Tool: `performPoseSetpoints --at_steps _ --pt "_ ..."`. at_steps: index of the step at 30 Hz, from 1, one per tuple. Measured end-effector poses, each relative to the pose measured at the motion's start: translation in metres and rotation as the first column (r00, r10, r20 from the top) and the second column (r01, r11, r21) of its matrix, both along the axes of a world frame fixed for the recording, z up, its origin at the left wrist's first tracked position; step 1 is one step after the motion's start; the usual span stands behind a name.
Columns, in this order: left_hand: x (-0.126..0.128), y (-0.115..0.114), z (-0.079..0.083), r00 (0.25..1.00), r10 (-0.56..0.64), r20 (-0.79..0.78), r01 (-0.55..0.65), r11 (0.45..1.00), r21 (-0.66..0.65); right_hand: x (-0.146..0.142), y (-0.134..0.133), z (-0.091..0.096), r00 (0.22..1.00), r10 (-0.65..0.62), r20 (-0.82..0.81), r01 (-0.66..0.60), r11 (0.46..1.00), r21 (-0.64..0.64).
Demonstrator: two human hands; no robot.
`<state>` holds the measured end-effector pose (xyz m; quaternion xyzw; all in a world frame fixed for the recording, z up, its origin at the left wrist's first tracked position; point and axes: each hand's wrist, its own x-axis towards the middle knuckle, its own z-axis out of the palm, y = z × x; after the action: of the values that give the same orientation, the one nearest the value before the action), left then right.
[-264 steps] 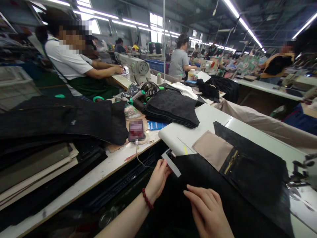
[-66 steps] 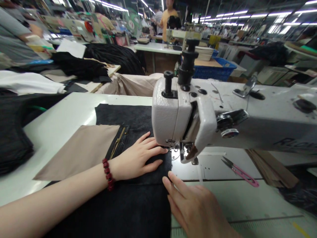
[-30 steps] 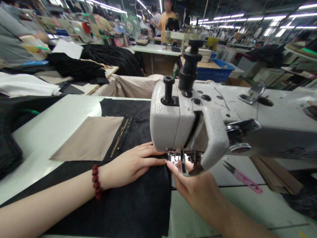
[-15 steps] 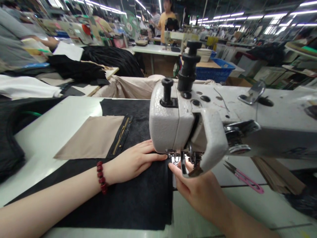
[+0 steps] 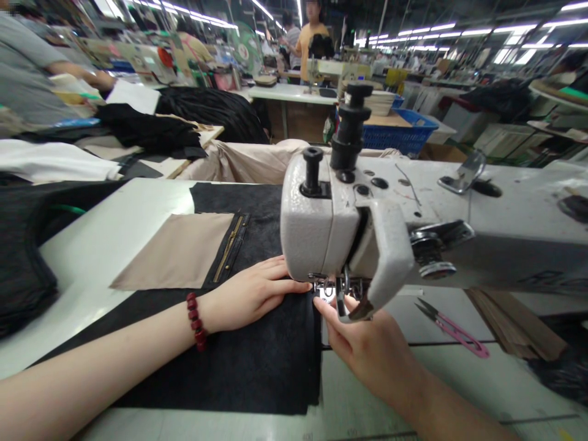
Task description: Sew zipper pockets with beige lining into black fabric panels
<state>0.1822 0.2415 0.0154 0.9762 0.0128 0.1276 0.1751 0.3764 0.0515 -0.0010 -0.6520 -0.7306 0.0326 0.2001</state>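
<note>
The left hand (image 5: 250, 288) is laid open and palm down on the black suede-like panel (image 5: 257, 355), at about 7 o'clock, with the fingers stretched out almost to the presser foot (image 5: 328, 289). Nothing is gripped by it. A red bead bracelet (image 5: 196, 321) is worn on that wrist.

The right hand (image 5: 362, 334) is held at about 5 o'clock, half curled, with the fingertips (image 5: 322, 306) brought to the panel's edge just beside the presser foot. The thumb is hidden behind the machine, so whether the edge is pinched cannot be told.

The panel is lying flat on the white table (image 5: 110, 236) and is passed under the head of the sewing machine (image 5: 316, 236), with its edge at the foot. A beige patch (image 5: 174, 251) and a brass zipper (image 5: 229, 248) are lying on it at about 9 o'clock, the zipper along the patch's right side.

Pink-handled snips (image 5: 452, 327) are lying on the table at about 4 o'clock, and brown strips (image 5: 514, 324) are seen just beyond them. A black stack (image 5: 21, 269) is placed at 9 o'clock. Black fabric (image 5: 211, 107) is heaped at 11 o'clock, and a blue crate (image 5: 399, 138) is seen at 1 o'clock. A co-worker (image 5: 312, 37) is standing at 12 o'clock.
</note>
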Motion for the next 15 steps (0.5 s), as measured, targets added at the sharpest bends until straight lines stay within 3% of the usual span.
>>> performPoseSetpoints --at_steps 11,15 --pt "-0.001 0.003 -0.002 0.999 0.035 -0.001 -0.035 0.999 -0.009 -0.002 0.0 0.003 0.998 -0.023 0.066 0.016 0.994 0.106" --pt "-0.006 -0.015 -0.004 0.984 0.151 -0.095 -0.15 0.988 0.02 0.001 -0.001 0.008 0.993 -0.064 0.096 0.043 0.977 0.21"
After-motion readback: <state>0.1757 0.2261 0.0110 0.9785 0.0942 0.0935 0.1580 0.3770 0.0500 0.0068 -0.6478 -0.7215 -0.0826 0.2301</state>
